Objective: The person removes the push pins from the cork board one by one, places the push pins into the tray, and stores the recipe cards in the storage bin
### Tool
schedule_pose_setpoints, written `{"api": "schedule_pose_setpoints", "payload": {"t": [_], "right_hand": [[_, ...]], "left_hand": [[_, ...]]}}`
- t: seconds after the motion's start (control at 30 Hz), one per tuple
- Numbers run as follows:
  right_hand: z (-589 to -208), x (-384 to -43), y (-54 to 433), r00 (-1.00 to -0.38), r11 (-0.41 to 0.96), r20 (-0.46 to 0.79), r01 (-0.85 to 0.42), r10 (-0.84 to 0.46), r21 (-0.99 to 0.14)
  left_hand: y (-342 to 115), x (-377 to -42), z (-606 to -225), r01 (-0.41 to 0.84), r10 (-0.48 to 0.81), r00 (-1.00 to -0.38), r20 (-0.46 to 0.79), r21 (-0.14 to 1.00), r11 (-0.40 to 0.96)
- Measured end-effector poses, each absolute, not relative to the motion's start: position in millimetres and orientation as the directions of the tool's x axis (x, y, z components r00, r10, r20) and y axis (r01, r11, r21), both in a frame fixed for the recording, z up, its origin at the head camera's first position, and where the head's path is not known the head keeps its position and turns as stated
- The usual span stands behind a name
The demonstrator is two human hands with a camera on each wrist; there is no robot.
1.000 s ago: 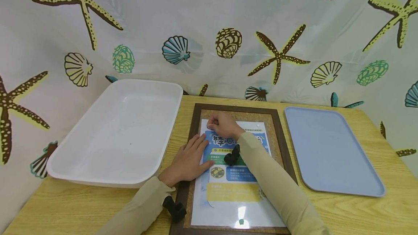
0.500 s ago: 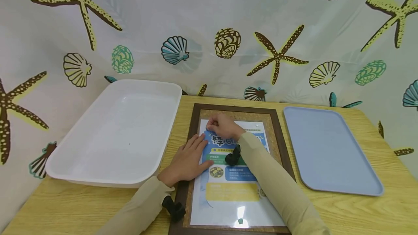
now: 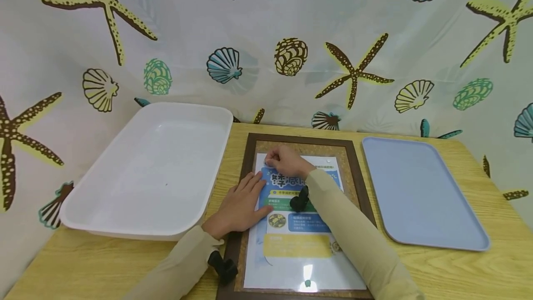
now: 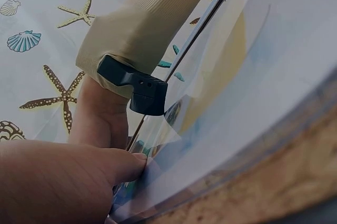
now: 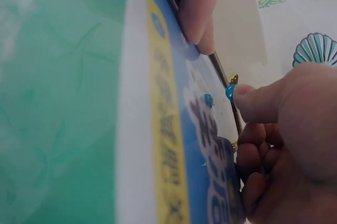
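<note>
One second on, barely shifting: pinching a blue pushpin (image 5: 230, 93) in the right hand (image 3: 287, 161) at the upper-left of a poster (image 3: 297, 246) on a corkboard (image 3: 316, 149), resting the left hand (image 3: 241, 206) flat alongside, seemingly still fastening.

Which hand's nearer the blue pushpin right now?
Right. The right hand pinches the blue pushpin near the upper-left corner of the poster; the left hand rests lower, across the poster's left edge.
</note>
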State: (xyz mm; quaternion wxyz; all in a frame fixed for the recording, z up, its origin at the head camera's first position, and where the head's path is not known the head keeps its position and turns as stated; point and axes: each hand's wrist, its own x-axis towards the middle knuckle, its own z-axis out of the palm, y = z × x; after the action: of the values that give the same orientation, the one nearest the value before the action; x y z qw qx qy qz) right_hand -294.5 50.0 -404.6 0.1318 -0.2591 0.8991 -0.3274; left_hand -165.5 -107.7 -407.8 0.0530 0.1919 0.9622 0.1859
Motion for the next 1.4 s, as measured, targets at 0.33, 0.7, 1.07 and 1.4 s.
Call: {"api": "schedule_pose_setpoints", "payload": {"t": [0.33, 0.7, 1.07, 1.4], "right_hand": [[-401, -288, 52, -0.843, 0.663, -0.069, -0.367, -0.534, -0.653], [-399, -284, 61, -0.836, 0.646, -0.060, -0.372, -0.545, -0.667], [-396, -280, 76, -0.835, 0.631, -0.088, -0.337, -0.544, -0.699], [-396, -272, 91, -0.849, 0.640, -0.072, -0.337, -0.524, -0.690]], "left_hand": [[-108, -165, -408, 0.352, 0.393, -0.919, -0.032, 0.385, 0.853], [-107, -165, -408, 0.348, 0.389, -0.921, -0.037, 0.375, 0.859], [-106, -167, -409, 0.351, 0.389, -0.921, -0.030, 0.373, 0.859], [-106, -168, -412, 0.344, 0.381, -0.924, -0.031, 0.370, 0.863]]}}
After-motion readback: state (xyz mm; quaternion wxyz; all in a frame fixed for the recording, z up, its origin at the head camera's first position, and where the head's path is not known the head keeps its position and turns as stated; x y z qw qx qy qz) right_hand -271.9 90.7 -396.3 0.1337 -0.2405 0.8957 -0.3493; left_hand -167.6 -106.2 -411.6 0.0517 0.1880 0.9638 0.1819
